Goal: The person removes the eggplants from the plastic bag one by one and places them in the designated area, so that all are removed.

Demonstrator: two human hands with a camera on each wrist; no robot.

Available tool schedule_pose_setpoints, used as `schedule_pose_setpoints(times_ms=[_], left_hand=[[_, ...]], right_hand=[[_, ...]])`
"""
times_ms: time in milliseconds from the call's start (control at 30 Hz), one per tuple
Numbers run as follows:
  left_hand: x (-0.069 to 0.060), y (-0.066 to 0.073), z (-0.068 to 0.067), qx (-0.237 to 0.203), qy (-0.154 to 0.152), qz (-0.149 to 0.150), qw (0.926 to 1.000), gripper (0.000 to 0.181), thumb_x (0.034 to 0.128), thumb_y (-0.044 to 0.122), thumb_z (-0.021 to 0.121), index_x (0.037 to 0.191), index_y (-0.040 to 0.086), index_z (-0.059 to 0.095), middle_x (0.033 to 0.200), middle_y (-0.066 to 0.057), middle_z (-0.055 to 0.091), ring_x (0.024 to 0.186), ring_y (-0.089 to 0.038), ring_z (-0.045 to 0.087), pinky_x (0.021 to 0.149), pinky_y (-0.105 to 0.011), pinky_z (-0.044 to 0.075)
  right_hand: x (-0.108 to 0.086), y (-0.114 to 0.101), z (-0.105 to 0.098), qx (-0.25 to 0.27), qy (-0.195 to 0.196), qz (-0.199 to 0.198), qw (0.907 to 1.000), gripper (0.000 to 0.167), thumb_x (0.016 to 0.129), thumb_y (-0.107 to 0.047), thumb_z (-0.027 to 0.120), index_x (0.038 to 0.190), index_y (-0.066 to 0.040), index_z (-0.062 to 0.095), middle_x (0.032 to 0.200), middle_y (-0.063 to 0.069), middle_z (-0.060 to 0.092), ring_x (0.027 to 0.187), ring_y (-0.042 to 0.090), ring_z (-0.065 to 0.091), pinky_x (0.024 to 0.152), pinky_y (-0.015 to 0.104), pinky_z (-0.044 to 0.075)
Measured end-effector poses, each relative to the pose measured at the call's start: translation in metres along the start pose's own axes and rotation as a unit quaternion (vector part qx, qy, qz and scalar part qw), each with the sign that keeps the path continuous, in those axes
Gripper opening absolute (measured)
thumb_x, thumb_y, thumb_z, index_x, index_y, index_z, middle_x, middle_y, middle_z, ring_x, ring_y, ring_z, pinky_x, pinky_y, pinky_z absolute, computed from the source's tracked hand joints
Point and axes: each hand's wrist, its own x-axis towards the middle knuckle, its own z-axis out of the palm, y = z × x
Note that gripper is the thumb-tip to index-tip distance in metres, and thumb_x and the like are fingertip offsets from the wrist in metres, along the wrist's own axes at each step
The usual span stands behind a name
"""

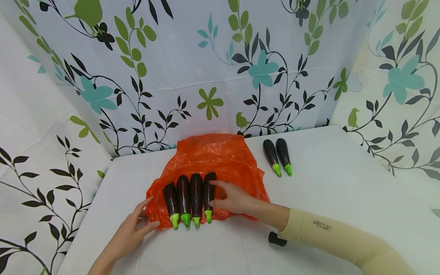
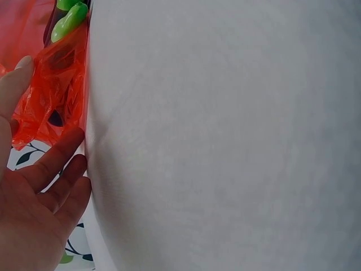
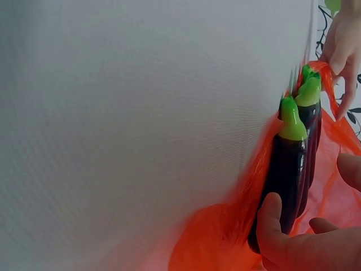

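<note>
head view: four eggplants [image 1: 196, 194] lie side by side on a red plastic bag [image 1: 209, 149], stems toward six o'clock, presumably for alignment; two more eggplants [image 1: 282, 152] lie at two o'clock. left wrist view: left grip [image 2: 36, 195], fingers extended, likely steadies the bag edge. right wrist view: right grip [image 3: 316, 248], splayed, touches the end eggplant [image 3: 286, 164] without enclosing it.

Your left hand [image 1: 130, 227] extends from the lower left, thumb [image 2: 14, 84] spread well apart from fingers [image 2: 59, 158] that lie nearly straight. Your right arm [image 1: 326, 231], in a pale yellow sleeve, enters from the lower right and angles leftward to a bare right wrist [image 1: 262, 209]. Your right hand [image 1: 235, 197] points left, its thumb and index finger [image 1: 220, 184] parted, slightly bent.
</note>
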Motion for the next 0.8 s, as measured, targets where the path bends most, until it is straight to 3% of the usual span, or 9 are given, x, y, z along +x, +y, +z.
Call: schedule_pose_setpoints(times_ms=[400, 800], left_hand=[[-0.001, -0.001, 0.000, -0.004, 0.002, 0.002, 1.0000, 0.075, 0.0888, 0.038, 0.071, 0.149, 0.015, 0.033, 0.117, -0.011, 0.060, 0.109, -0.029, 0.055, 0.091, -0.056, 0.048], [0.000, -0.002, 0.000, -0.001, 0.001, 0.001, 1.0000, 0.077, 0.0886, 0.040, 0.071, 0.149, 0.014, 0.032, 0.117, -0.011, 0.060, 0.109, -0.030, 0.055, 0.091, -0.055, 0.048]], right_hand=[[0.006, -0.001, 0.008, 0.010, -0.012, 0.013, 0.9998, 0.067, 0.088, -0.034, 0.072, 0.147, -0.023, 0.044, 0.137, 0.009, 0.051, 0.116, 0.025, 0.048, 0.098, 0.047, 0.045], [0.013, -0.002, 0.012, -0.008, -0.023, 0.021, 0.9995, 0.064, 0.089, -0.033, 0.071, 0.147, -0.026, 0.046, 0.131, 0.007, 0.054, 0.111, 0.022, 0.048, 0.094, 0.041, 0.047]])
